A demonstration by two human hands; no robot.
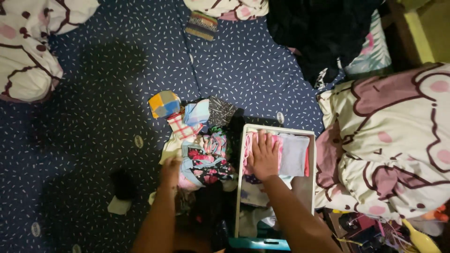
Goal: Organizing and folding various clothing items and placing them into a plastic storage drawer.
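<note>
The right hand [264,153] lies flat, fingers spread and palm down, on a stack of folded pink cloth [276,150] inside a shallow white rectangular tray [279,130]; it presses on the cloth and grips nothing. Just beside the pink stack in the same tray, to its right, sits a folded pale grey-lilac cloth [294,153], and more light fabric fills the near end of the tray. The left hand [170,169] rests at the near edge of a loose heap of small multicoloured patterned garments [202,150] lying on the dark blue mat speckled with white dashes [112,93], just left of the tray; the hand is blurred and dim, so whether its fingers are closed on a piece cannot be told. At the far side of the heap lies a folded piece in blue, yellow and orange squares [164,104]. A cream quilt with maroon and pink cartoon shapes [398,140] lies bunched to the right of the tray, touching its side
</note>
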